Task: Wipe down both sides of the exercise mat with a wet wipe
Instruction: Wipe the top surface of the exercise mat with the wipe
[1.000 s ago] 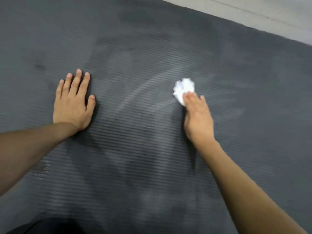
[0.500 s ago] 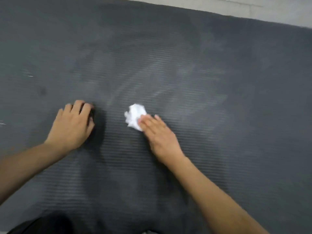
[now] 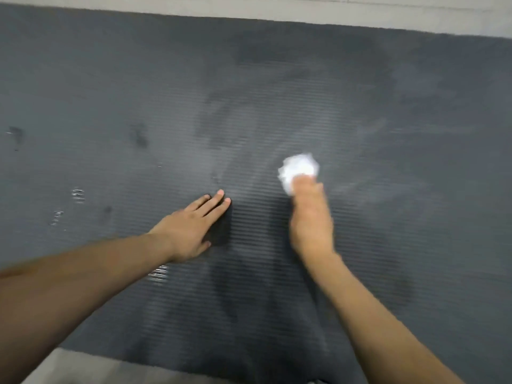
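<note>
Grey ribbed mat lies flat on the floor, with damp streaks mid-sheet. I read the left hand as flat and bracing the mat against creep. Right hand presses the balled wipe under flat-looking, blurred fingers.

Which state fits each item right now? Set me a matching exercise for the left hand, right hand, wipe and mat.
Column 1:
1. left hand
2. right hand
3. wipe
4. mat

Column 2:
A. white, crumpled
B. dark grey, ribbed
C. flat on the mat, holding nothing
D. pressing on the wipe

Pairs: 1-C, 2-D, 3-A, 4-B
</note>
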`<action>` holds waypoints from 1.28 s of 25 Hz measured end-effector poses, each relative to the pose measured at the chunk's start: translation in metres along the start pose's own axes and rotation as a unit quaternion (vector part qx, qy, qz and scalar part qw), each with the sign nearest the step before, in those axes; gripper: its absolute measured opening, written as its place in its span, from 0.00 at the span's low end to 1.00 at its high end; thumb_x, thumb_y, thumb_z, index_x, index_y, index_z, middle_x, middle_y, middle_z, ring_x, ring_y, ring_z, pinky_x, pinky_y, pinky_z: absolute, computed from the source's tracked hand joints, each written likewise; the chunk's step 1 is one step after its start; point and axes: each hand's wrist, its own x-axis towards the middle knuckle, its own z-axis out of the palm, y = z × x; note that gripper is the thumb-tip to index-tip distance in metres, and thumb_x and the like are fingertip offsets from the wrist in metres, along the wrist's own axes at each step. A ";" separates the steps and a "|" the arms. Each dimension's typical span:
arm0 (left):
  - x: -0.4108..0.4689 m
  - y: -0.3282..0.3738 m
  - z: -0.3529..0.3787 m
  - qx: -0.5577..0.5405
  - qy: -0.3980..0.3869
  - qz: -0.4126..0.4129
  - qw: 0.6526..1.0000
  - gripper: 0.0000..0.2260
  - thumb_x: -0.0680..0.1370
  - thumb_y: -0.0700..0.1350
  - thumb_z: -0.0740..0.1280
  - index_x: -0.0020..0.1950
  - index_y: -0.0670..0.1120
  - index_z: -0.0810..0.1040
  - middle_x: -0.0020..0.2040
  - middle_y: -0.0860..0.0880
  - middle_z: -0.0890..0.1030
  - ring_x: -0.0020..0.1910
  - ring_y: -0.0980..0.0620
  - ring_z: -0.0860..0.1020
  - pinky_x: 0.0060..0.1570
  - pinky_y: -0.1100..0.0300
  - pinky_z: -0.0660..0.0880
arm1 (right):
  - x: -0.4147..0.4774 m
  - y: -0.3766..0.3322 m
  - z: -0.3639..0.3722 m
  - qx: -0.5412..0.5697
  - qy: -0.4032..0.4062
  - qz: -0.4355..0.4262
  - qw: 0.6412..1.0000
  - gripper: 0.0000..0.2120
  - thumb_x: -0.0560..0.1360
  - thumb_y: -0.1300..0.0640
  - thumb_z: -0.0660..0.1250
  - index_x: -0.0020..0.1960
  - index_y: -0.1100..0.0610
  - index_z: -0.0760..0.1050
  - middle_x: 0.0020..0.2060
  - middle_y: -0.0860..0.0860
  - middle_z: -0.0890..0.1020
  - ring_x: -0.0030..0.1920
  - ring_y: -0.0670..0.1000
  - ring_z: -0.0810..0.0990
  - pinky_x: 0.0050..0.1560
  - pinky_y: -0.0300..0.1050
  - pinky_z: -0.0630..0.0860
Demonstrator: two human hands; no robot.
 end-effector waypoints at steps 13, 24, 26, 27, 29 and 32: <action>-0.004 -0.110 0.018 0.071 0.152 0.157 0.973 0.37 0.78 0.73 0.51 0.83 0.57 0.54 0.84 0.51 0.55 0.81 0.43 0.59 0.77 0.40 0.57 | -0.142 0.013 -0.093 -0.097 -0.125 0.310 0.937 0.26 0.77 0.64 0.55 0.74 0.56 0.67 0.72 0.58 0.69 0.69 0.63 0.70 0.69 0.52 0.64; -0.022 -0.097 0.059 0.001 0.264 0.129 0.956 0.26 0.82 0.52 0.67 0.77 0.44 0.68 0.79 0.40 0.66 0.76 0.36 0.67 0.74 0.39 0.64 | -0.124 -0.233 0.085 -0.007 0.016 0.118 0.993 0.24 0.77 0.62 0.52 0.73 0.62 0.67 0.72 0.58 0.70 0.74 0.54 0.65 0.77 0.51 0.54; -0.047 -0.098 0.084 -0.015 0.315 0.155 0.936 0.19 0.83 0.48 0.63 0.72 0.42 0.73 0.74 0.39 0.72 0.72 0.35 0.71 0.72 0.39 0.67 | -0.131 -0.207 0.065 -0.033 -0.005 0.087 0.996 0.26 0.76 0.61 0.51 0.72 0.62 0.70 0.70 0.57 0.73 0.72 0.55 0.69 0.76 0.51 0.56; -0.059 -0.099 0.097 -0.011 0.313 0.162 0.936 0.20 0.84 0.50 0.59 0.73 0.43 0.73 0.75 0.40 0.71 0.73 0.37 0.71 0.73 0.41 0.66 | -0.141 -0.174 0.047 -0.061 0.016 0.125 0.990 0.26 0.75 0.61 0.51 0.71 0.62 0.71 0.69 0.58 0.73 0.71 0.56 0.70 0.76 0.51 0.56; -0.080 -0.102 0.116 -0.006 0.288 0.158 0.945 0.25 0.82 0.54 0.54 0.77 0.46 0.70 0.78 0.42 0.68 0.76 0.39 0.66 0.76 0.42 0.62 | -0.171 -0.100 0.004 -0.100 0.051 0.314 0.943 0.27 0.73 0.63 0.52 0.71 0.62 0.70 0.70 0.58 0.73 0.71 0.58 0.69 0.77 0.54 0.53; -0.087 -0.108 0.136 0.012 0.261 0.146 0.954 0.30 0.82 0.58 0.51 0.83 0.49 0.58 0.83 0.45 0.57 0.82 0.42 0.56 0.80 0.43 0.52 | -0.197 -0.075 -0.019 -0.097 0.080 0.451 0.884 0.28 0.71 0.65 0.52 0.70 0.61 0.69 0.69 0.58 0.72 0.69 0.60 0.69 0.76 0.58 0.54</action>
